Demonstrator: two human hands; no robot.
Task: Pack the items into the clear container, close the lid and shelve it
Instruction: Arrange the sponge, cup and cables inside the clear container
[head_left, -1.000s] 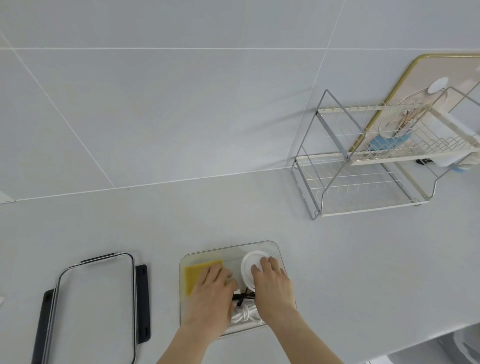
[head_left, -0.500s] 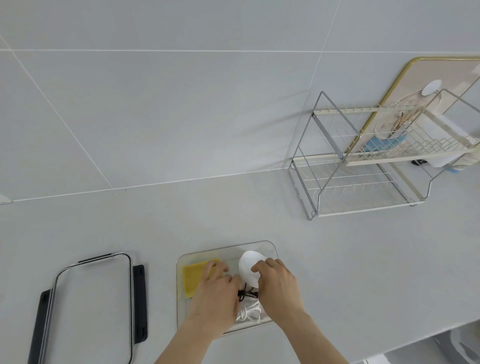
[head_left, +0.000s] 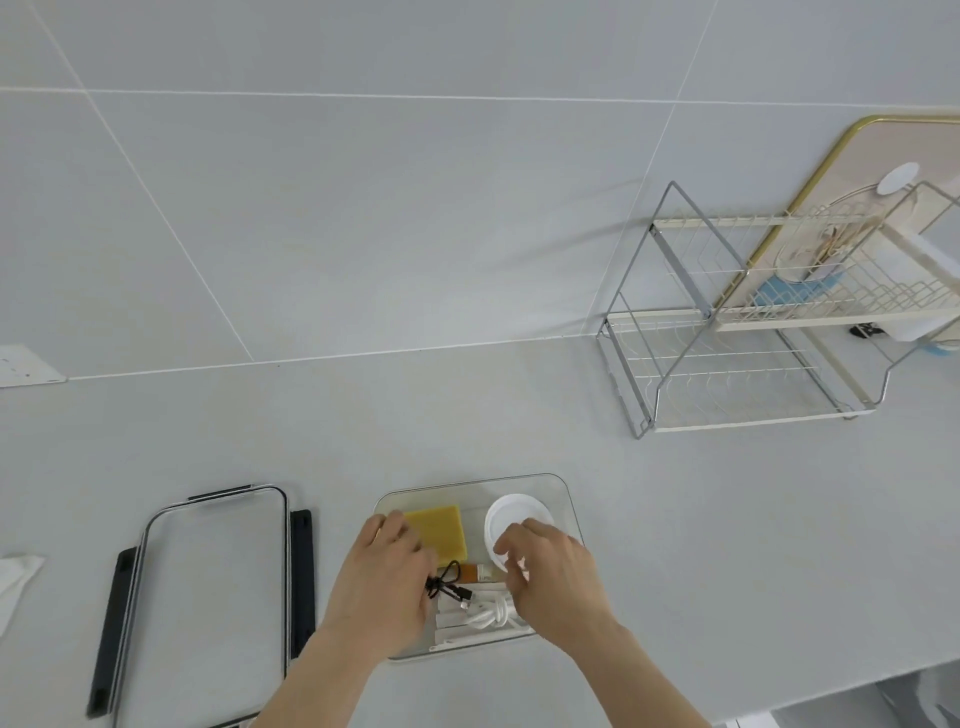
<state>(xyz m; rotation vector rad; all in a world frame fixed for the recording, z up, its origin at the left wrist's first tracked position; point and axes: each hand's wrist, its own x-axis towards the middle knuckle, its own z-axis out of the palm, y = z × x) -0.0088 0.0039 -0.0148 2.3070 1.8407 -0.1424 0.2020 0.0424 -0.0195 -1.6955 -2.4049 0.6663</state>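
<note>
A clear container (head_left: 563, 499) sits open on the pale grey surface (head_left: 467, 415), near its front edge, and both of the person's hands are down inside it. At the back left of the container lies a flat yellow square (head_left: 436, 530); at the back right lies a round white disc (head_left: 511, 522). Nearer the person, a black cable (head_left: 449, 584) with a small plug curls in the middle, a coiled white cable (head_left: 488, 616) lies in the front part, and a small orange-and-white piece (head_left: 478, 573) shows between the disc and the yellow square. The left hand (head_left: 387, 582) rests over the left side of the container with its fingers loosely curled, its fingertips at the edge of the yellow square and its thumb side close to the black cable; whether it grips anything cannot be told. The right hand (head_left: 553, 577) is over the right side, fingers bent inward at the front rim of the white disc, and it is not clear whether they pinch the disc or only touch it. The container's lid (head_left: 208, 597), clear with dark latches along its sides, lies flat on the surface to the left, well apart from the container. A two-tier wire rack (head_left: 727, 353) stands at the back right against the tiled wall (head_left: 363, 208), with a gold-rimmed board (head_left: 852, 156) leaning behind it.
</note>
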